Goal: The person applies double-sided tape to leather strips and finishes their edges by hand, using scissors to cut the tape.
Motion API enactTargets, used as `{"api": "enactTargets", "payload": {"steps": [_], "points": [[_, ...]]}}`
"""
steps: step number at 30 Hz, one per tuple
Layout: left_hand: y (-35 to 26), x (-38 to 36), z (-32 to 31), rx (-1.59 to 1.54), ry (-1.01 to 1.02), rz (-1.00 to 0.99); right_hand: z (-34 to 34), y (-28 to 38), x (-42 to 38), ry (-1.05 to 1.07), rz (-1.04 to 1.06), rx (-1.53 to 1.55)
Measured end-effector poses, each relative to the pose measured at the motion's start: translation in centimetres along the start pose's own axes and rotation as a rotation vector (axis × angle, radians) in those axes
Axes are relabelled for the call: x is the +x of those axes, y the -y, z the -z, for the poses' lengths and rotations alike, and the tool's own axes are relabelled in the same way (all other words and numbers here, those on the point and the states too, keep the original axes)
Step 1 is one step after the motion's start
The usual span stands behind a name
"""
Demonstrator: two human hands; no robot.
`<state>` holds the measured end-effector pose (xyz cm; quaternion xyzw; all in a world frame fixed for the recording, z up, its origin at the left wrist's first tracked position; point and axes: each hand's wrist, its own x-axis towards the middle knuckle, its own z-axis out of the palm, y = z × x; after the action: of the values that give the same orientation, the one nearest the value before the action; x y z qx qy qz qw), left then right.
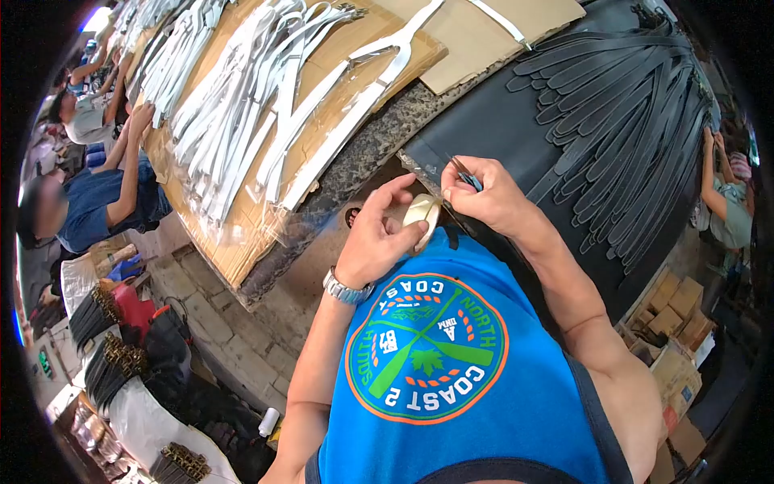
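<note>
Close to my chest, my left hand [383, 234] grips a roll of pale tape [422, 211] between thumb and fingers. My right hand [484, 192], just beside it, is closed on a small blue-handled tool with dark tips [468, 176]; its exact kind is hard to make out. The right hand's thumb and finger are pinched near the roll's edge. Both hands are over the near corner of the dark table [484, 121]. White elastic straps [234, 105] lie in a bundle on cardboard at the upper left.
Black straps [629, 121] fan out over the dark table at the right. People [109, 198] work at the far left, and another person [730, 202] at the far right. Cardboard boxes [676, 302] stand at the lower right. Bundled black straps [121, 367] lie at the lower left.
</note>
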<state>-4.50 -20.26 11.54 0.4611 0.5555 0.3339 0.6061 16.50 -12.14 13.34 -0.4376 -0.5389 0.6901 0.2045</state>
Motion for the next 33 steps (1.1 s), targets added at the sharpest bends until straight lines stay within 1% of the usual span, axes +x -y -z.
{"api": "enactTargets", "payload": {"steps": [1,3,5,7,10,13,15,17,19,21,22,26,28,32,33], "points": [[0.1,0.1,0.0,0.083,-0.023,-0.055,0.0,-0.3,0.1,-0.003,0.003,-0.004],[-1.6,-0.1,0.2,0.035,0.043,0.088,0.3,-1.1,0.6,-0.016,0.009,-0.014],[-1.7,0.0,0.0,-0.03,0.08,0.035,0.4,-1.1,0.8,-0.012,-0.019,-0.008],[-0.3,0.5,-0.5,-0.115,0.089,-0.207,0.5,-1.3,1.1,-0.004,-0.019,-0.011],[-0.5,0.9,0.1,-0.06,0.242,-0.231,0.7,-1.4,1.4,0.009,0.0,-0.032],[-0.9,1.0,0.3,-0.094,0.29,-0.187,0.7,-0.7,1.1,0.006,-0.025,-0.067],[-0.9,0.9,0.3,-0.159,0.267,-0.182,0.8,-0.7,0.9,-0.017,-0.035,-0.107],[-0.6,0.9,0.4,-0.191,0.239,-0.174,0.5,-2.1,0.0,-0.116,0.102,-0.209],[-0.1,0.7,0.6,-0.197,0.205,-0.162,0.6,-3.2,-0.9,-0.121,0.144,-0.258],[-0.6,0.5,0.4,-0.29,0.195,-0.082,0.9,-3.9,-1.4,-0.034,0.094,-0.252],[-0.8,0.4,0.3,-0.336,0.192,-0.041,0.7,-4.4,-1.5,-0.017,0.112,-0.295],[1.0,1.2,0.2,-0.148,0.096,-0.133,-0.2,-5.5,-0.8,0.068,0.034,-0.097],[1.2,1.2,-0.2,-0.081,0.047,-0.191,-0.1,-5.3,-0.6,0.127,-0.005,-0.088],[0.6,0.7,-0.7,-0.174,0.026,-0.136,-0.3,-5.3,-0.3,0.175,-0.021,-0.061],[0.4,0.6,-0.8,-0.183,0.026,-0.121,-0.4,-5.5,-0.2,0.153,0.003,-0.05]]}}
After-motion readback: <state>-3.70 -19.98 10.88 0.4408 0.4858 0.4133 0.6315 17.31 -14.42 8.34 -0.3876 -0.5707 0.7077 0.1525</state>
